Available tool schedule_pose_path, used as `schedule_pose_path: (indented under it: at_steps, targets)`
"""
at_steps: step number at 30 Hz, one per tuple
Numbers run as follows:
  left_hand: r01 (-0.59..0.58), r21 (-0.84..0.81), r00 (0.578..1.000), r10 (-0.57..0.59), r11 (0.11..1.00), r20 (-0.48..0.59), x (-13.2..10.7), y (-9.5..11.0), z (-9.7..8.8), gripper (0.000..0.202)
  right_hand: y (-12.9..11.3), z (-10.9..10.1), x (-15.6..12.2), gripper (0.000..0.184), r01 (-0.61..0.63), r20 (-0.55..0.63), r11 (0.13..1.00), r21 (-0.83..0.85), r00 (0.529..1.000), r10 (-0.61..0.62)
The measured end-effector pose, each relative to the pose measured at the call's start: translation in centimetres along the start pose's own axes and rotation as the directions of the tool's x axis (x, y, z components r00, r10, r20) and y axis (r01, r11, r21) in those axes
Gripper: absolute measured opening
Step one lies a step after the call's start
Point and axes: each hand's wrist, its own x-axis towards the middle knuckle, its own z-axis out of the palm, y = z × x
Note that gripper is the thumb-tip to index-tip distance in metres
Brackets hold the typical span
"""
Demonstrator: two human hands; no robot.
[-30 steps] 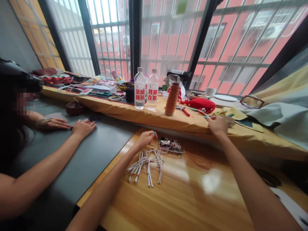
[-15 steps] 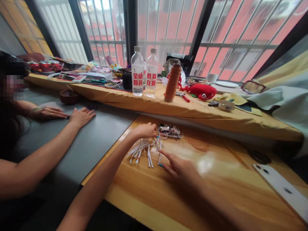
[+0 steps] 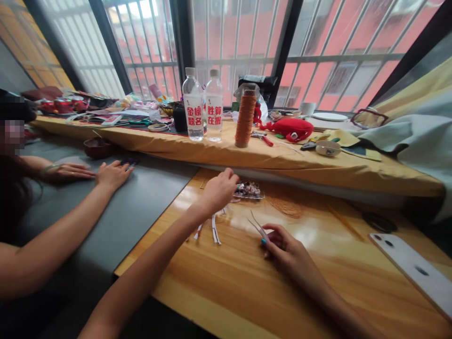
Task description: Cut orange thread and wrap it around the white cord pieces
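Note:
My right hand (image 3: 284,247) holds a pair of thin metal tweezers (image 3: 259,227) over the wooden table, their two tips apart and pointing up and left. Nothing shows between the tips. My left hand (image 3: 221,189) is closed, with curled fingers at the left end of a clear tray of small mixed beads (image 3: 250,190). Anything held in those fingers is hidden. Below the left wrist lie several narrow white strips (image 3: 215,230), partly covered by my forearm.
Loose orange cord (image 3: 286,206) lies right of the tray. A white phone (image 3: 418,273) is at the right edge. On the cloth-covered ledge stand two water bottles (image 3: 193,106) and an orange thread spool (image 3: 246,118). A co-worker's hands (image 3: 112,175) rest on the grey table, left.
My right hand has drawn back to the right from the white strips, and the tweezers now show plainly. My left hand has shifted slightly, now covering part of the bead tray.

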Motion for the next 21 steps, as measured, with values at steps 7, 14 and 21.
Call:
schedule_pose_path:
  at_steps: [7, 14, 21]
  targets:
    - [-0.518, -0.034, 0.850, 0.509, 0.855, -0.139, -3.3, 6.4, 3.4, 0.025, -0.3, -2.1, -0.1, 0.023, -0.017, -0.204, 0.919, 0.394, 0.973, 0.106]
    - [-0.296, -0.199, 0.926, 0.230, 0.934, -0.299, -3.8, 7.8, 5.0, 0.027, -0.8, -1.9, -0.2, 0.025, -0.027, -0.187, 0.632, 0.775, 0.945, 0.270]
    - [-0.201, -0.349, 0.972, 0.143, 0.915, -0.187, -4.6, 8.9, 5.0, 0.025, -0.2, 0.5, -0.5, 0.028, -0.001, -0.189, 0.693, 0.721, 0.962, 0.198]
